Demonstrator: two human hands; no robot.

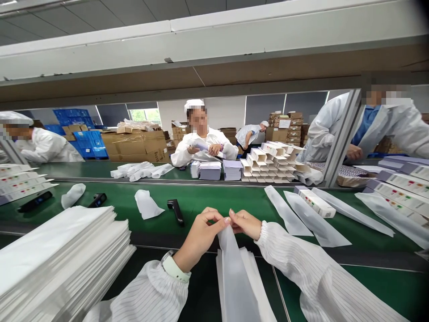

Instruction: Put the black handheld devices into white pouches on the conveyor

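Observation:
My left hand (200, 237) and my right hand (246, 223) meet in front of me, each pinching the top edge of a long translucent white bag (234, 268). The bag hangs down from my fingers over a small pile of the same bags (254, 273) on the near bench. Just beyond my hands, a black handheld device (175, 210) lies on the green conveyor belt (208, 201). Both wrists are in white striped sleeves, and the left one carries a pale watch band.
A tall stack of white bags (60, 259) fills the near left. Loose bags (304, 214), a white product box (315, 202) and two more black devices (35, 201) lie on the belt. Across it, people in white coats work beside stacked open cartons (271, 163).

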